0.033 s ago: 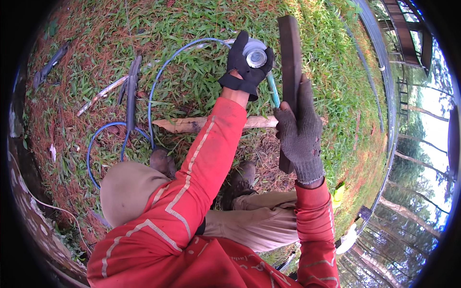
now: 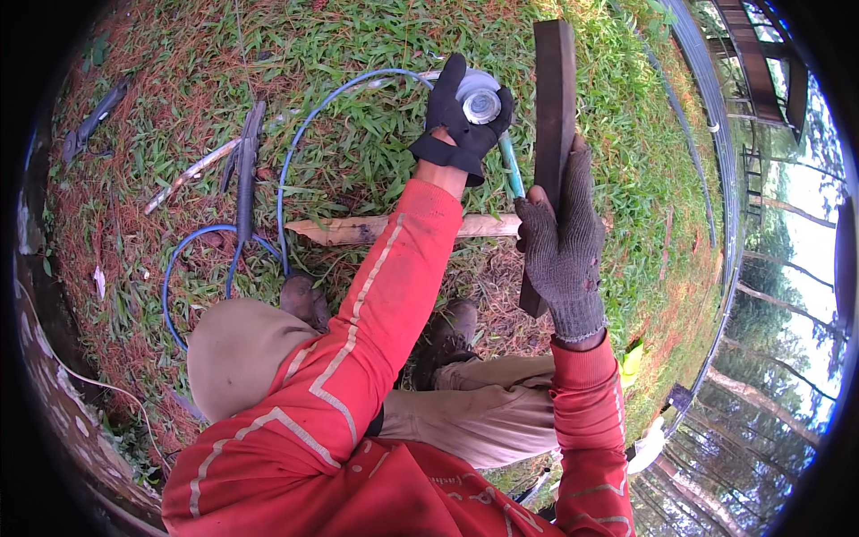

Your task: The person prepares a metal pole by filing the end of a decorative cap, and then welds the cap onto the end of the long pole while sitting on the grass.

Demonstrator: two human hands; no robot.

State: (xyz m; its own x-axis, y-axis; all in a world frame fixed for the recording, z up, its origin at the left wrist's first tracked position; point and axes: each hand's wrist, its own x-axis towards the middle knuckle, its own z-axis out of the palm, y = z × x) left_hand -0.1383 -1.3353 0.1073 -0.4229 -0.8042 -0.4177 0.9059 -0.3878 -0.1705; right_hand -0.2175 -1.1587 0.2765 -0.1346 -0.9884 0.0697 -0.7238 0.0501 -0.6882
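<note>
My left hand (image 2: 456, 121), in a black glove, is closed around a round grey fitting (image 2: 480, 103) on top of a teal pipe (image 2: 511, 172) that rises from the grass. My right hand (image 2: 562, 242), in a grey knit glove, grips a dark wooden bar (image 2: 555, 98) held upright just right of the fitting. The bar's lower end shows below the glove. A blue hose (image 2: 295, 152) curves from the fitting and loops over the grass to the left. Both sleeves are red with pale stripes.
A pale wooden stake (image 2: 358, 230) lies across the ground below my hands. A long dark tool (image 2: 246, 174), a thin stick (image 2: 188, 176) and another dark tool (image 2: 89, 125) lie on the grass at left. My boots (image 2: 447, 331) and tan trousers are below. A curved rail (image 2: 716, 179) runs along the right.
</note>
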